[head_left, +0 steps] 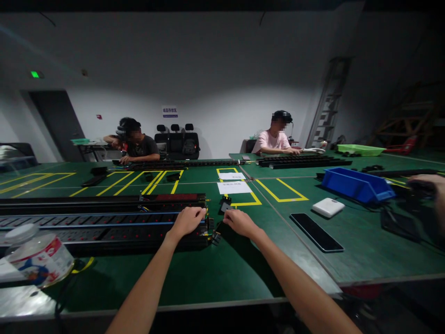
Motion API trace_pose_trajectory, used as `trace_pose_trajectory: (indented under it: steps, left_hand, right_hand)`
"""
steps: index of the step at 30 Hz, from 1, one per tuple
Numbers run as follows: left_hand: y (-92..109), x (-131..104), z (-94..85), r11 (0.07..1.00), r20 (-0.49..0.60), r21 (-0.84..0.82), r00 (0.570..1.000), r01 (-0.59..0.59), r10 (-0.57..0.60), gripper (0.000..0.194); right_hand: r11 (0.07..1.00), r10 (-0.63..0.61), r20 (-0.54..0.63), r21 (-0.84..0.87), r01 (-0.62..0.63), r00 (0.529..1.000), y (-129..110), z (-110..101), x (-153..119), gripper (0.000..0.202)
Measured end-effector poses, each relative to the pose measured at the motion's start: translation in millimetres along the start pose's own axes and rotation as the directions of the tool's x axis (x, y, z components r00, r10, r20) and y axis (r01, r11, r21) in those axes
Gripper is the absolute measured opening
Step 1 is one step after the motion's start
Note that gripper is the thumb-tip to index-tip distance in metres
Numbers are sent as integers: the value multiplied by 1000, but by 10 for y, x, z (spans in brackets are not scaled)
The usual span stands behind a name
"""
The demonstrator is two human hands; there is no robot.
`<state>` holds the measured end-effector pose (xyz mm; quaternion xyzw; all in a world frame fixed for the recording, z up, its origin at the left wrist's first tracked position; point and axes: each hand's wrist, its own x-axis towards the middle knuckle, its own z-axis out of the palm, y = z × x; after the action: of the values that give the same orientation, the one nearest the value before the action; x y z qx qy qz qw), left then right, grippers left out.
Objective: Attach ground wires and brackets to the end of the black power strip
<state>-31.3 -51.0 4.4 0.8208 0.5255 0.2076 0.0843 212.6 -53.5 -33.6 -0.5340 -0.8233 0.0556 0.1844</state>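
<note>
Long black rails (pixel 132 232) with red dots and a blue strip lie across the left of the green table (pixel 194 283). My left hand (pixel 187 221) rests at their right end, its fingers curled near the wires there; what they hold, if anything, is hidden. Just right of the rail ends is my right hand (pixel 239 221), its fingers pinched beside a small black connector (pixel 225 206). Whatever sits between those fingertips is too small to make out. Another black connector (pixel 216 238) hangs on wires at the rail ends, between and below my hands.
A clear jar (pixel 45 260) stands front left. On the right lie a phone (pixel 316 232), a white box (pixel 327 207) and a blue bin (pixel 356 184). Paper labels (pixel 233 187) lie ahead. Two people work across the table; another person's hand (pixel 429 183) shows far right.
</note>
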Motion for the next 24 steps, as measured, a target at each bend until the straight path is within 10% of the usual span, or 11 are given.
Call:
trace_pose_trajectory:
  steps: [24]
  left_hand:
    - [-11,7,21,1000,-42,-8,999,-13,13,52]
  right_hand:
    - [964,166,203,-238,-116,965,-137,-87,-46,48]
